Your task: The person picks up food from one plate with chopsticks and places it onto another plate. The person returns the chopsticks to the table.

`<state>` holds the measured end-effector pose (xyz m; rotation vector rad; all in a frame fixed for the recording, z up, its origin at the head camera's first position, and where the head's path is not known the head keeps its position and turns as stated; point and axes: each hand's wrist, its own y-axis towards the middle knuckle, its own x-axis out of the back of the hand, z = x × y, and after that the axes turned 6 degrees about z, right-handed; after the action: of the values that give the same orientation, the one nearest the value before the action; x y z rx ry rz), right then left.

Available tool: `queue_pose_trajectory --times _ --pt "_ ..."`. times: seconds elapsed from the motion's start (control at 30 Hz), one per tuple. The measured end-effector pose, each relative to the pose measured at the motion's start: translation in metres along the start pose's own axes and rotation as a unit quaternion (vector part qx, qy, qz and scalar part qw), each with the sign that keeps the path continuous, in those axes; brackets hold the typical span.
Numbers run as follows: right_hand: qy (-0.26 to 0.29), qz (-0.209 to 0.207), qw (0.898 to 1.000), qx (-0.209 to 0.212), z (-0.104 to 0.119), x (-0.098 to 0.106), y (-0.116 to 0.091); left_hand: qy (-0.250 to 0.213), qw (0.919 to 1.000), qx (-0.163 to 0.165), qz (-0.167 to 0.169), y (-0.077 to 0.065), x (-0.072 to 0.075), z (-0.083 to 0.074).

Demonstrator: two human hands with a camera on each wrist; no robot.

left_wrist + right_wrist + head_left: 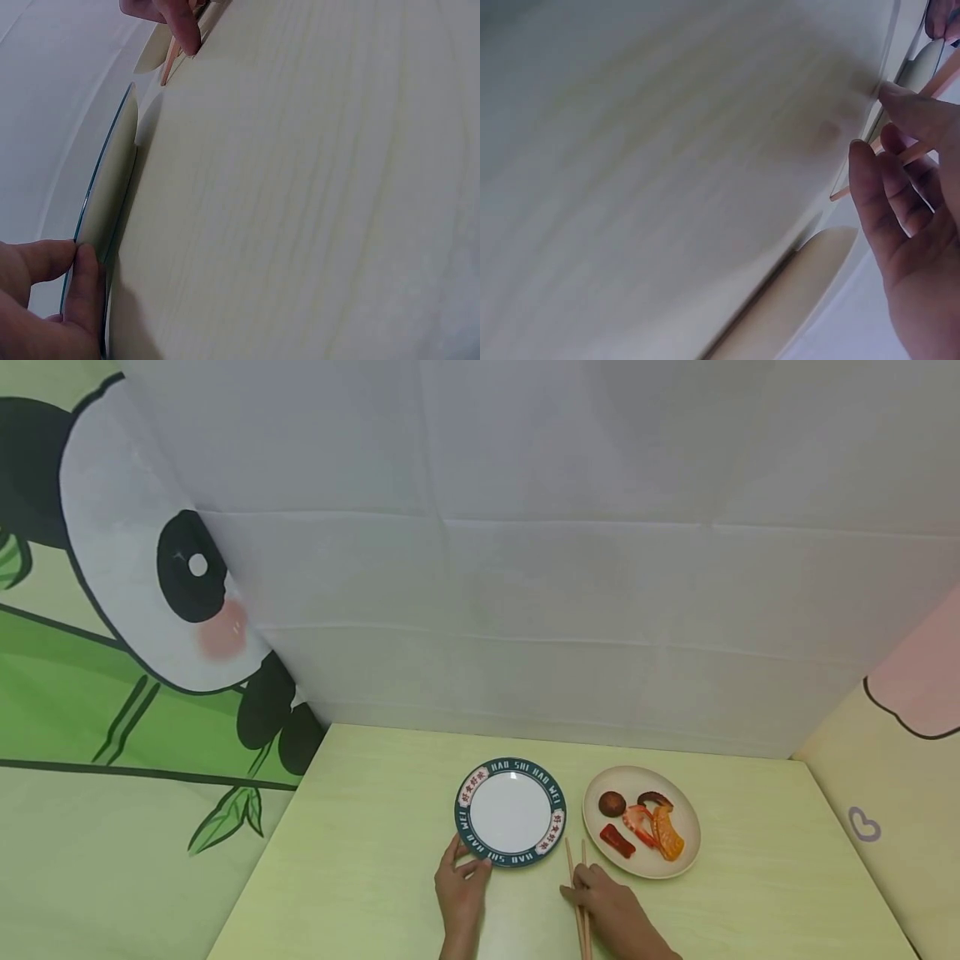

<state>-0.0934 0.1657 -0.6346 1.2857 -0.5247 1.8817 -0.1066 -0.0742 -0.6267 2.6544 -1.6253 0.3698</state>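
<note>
A round plate (510,812) with a dark green lettered rim and a white middle lies on the table. My left hand (462,887) pinches its near-left edge; in the left wrist view the thumb and fingers are on the plate's rim (109,180). To the right, my right hand (606,902) holds a pair of wooden chopsticks (581,922), whose tips point away from me between the two plates. The right wrist view shows the chopsticks (941,75) passing between thumb and curled fingers. Part of them is hidden by the hand.
A cream plate (681,802) stands right of the chopsticks. On it lie a brown mushroom-like piece (612,803), a dark red strip (617,841), an orange piece (667,833) and other food pieces. A white sheet (555,577) hangs behind the pale wood-grain table (360,860).
</note>
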Motion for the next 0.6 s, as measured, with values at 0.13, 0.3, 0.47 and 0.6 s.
queue_pose_trajectory --times 0.13,0.3,0.47,0.6 --pt "-0.008 0.006 1.000 0.003 0.0008 0.0002 -0.0001 -0.004 1.0000 -0.003 0.004 -0.0004 0.0007 0.0004" --pt "-0.016 0.020 1.000 0.008 0.0017 0.0015 0.0004 -0.003 1.0000 -0.003 0.008 -0.0007 0.0015 0.0011" --pt "-0.023 0.030 0.999 0.011 0.0003 0.0033 0.0009 -0.007 0.9999 -0.005 0.008 -0.0006 0.0010 0.0015" --pt "-0.020 0.032 0.999 0.011 0.0000 0.0040 0.0008 -0.005 0.9999 -0.007 0.006 0.0002 0.0001 0.0027"
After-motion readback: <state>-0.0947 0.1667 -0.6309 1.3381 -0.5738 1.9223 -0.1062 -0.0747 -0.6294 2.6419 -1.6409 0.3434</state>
